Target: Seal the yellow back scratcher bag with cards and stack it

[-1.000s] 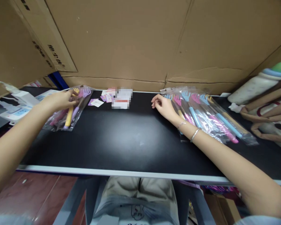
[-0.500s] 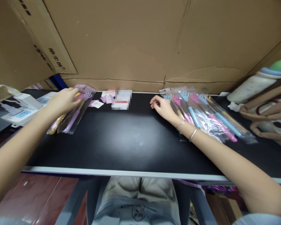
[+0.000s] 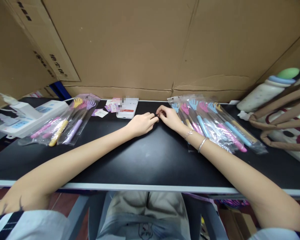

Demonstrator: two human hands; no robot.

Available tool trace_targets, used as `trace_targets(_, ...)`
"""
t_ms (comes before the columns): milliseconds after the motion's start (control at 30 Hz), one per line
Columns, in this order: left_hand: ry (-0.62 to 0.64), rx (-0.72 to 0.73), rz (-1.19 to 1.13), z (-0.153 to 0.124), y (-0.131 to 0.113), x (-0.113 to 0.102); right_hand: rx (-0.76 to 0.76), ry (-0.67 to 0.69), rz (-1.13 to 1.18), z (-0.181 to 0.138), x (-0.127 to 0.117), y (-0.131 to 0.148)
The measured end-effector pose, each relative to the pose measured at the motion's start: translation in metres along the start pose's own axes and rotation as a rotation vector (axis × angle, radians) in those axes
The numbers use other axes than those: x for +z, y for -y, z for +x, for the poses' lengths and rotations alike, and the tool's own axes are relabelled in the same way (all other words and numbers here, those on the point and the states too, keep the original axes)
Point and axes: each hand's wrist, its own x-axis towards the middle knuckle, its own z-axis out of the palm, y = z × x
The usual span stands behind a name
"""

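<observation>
Since the earlier frame the left hand has left the bagged scratchers at the left and crossed to the middle of the tabletop, where its fingertips now meet those of the right hand. The right hand has barely shifted.

Nearest the camera: both forearms lie across the black tabletop, converging toward its far half. Left grip: fingers curled loosely, thumb and forefinger tips drawn together at the meeting point; whether anything is pinched there cannot be told, too small. Right grip: fingers curled, tips touching the left hand's; nothing visibly held. Two bracelets sit on the right wrist.

Just right of the right hand, touching its back edge: the right pile of bagged scratchers, blue, pink and yellow handles in clear sleeves, fanned diagonally.

Far left, well apart from both hands: the left pile of bagged scratchers, partly against a white power strip.

Behind the hands: small labels and a white card. Cardboard wall behind; bottle and bag at far right.
</observation>
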Motion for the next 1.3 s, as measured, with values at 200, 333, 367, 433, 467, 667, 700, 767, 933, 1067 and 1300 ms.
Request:
trace_targets(200,-0.092,-0.053,-0.188,-0.006,0.006,0.009,-0.109,0.099,-0.150,0.001,0.003,-0.001)
trace_targets(333,-0.098,-0.054,-0.180,-0.006,0.007,0.009,-0.185,0.172,-0.342,-0.002,0.002,0.007)
trace_targets(367,-0.101,-0.058,-0.174,-0.006,0.007,0.009,-0.195,0.187,-0.391,-0.003,0.002,0.009)
trace_targets(433,-0.095,-0.064,-0.169,-0.006,0.006,0.008,-0.202,0.211,-0.475,-0.005,0.001,0.013)
trace_targets(467,-0.089,-0.066,-0.171,-0.006,0.006,0.007,-0.201,0.219,-0.504,-0.005,0.000,0.014)
trace_targets(667,-0.104,-0.062,-0.197,-0.006,0.007,0.010,-0.204,0.229,-0.590,-0.006,0.000,0.017)
trace_targets(700,-0.107,-0.063,-0.196,-0.006,0.007,0.010,-0.205,0.232,-0.613,-0.006,0.001,0.018)
trace_targets(767,-0.109,-0.065,-0.191,-0.006,0.007,0.011,-0.209,0.240,-0.660,-0.007,0.001,0.022)
trace_targets(933,-0.096,-0.060,-0.169,-0.006,0.007,0.009,-0.234,0.288,-0.758,-0.014,-0.003,0.036)
trace_targets(1067,-0.067,-0.063,-0.198,-0.006,0.006,0.005,-0.235,0.390,-0.717,-0.011,-0.018,0.040)
trace_targets(1300,-0.085,-0.089,-0.274,-0.006,0.006,0.006,-0.041,0.304,-0.260,0.020,-0.086,0.007)
